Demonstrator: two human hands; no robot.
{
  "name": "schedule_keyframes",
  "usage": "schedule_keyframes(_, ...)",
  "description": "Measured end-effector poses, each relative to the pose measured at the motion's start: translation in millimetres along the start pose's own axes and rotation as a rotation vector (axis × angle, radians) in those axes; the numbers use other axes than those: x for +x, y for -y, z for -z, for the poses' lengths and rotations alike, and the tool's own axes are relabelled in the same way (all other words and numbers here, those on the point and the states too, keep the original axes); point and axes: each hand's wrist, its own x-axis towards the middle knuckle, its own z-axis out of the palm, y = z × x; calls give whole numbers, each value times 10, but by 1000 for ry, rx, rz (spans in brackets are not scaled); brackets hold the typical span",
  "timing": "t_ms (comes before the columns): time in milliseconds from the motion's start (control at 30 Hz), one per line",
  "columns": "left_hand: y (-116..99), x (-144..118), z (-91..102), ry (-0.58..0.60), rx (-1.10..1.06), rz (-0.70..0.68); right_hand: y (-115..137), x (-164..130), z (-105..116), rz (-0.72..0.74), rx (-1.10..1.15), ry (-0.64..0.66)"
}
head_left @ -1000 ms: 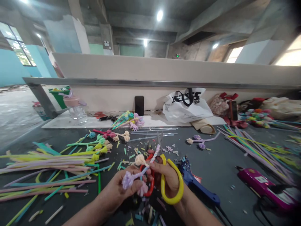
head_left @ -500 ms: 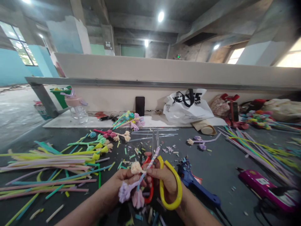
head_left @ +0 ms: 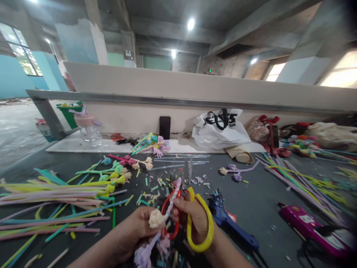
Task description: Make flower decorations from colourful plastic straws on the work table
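Your left fingers (head_left: 144,213) hide part of the twisted chenille stem (head_left: 173,199); your right fingers (head_left: 184,204) cover part of the scissors (head_left: 209,225), whose blades (head_left: 190,171) look blurred. The bottom edge cuts off the lilac chenille blossom (head_left: 142,257) and your forearms (head_left: 108,243). You cannot read the white bag's (head_left: 217,136) fine print (head_left: 196,130).

Bottle (head_left: 88,131): clear, pink-lidded, near the far left corner of the table (head_left: 264,203).
Phone (head_left: 164,127): dark, upright at the far edge, before the pale partition (head_left: 131,116).
White bag (head_left: 214,136): black-handled, at the far edge, right of the phone.
Brown roll (head_left: 241,155): just before the bag.
Green bin (head_left: 69,114): beyond the far left corner.
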Motion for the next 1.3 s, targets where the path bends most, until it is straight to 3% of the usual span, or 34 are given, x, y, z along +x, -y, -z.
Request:
schedule_keyframes(333,31,25,108,48,139,14,-1,35,45,7,63,97)
schedule_keyframes(500,-29,51,154,76,63,46,19,-6,7,33,151,114)
schedule_keyframes(700,-67,80,166,296,74,114,43,29,69,64,172,13)
schedule_keyframes(800,-60,55,144,219,78,82,67,70,90,70,187,-52)
schedule_keyframes(933,-55,-22,83,120,109,95,70,87,79,27,193,-41)
schedule_keyframes(1200,6,-23,81,181,245,18,62,83,103,-24,142,-15)
schedule_keyframes(1300,87,48,119,125,215,-49,65,115,133,-36,152,-11)
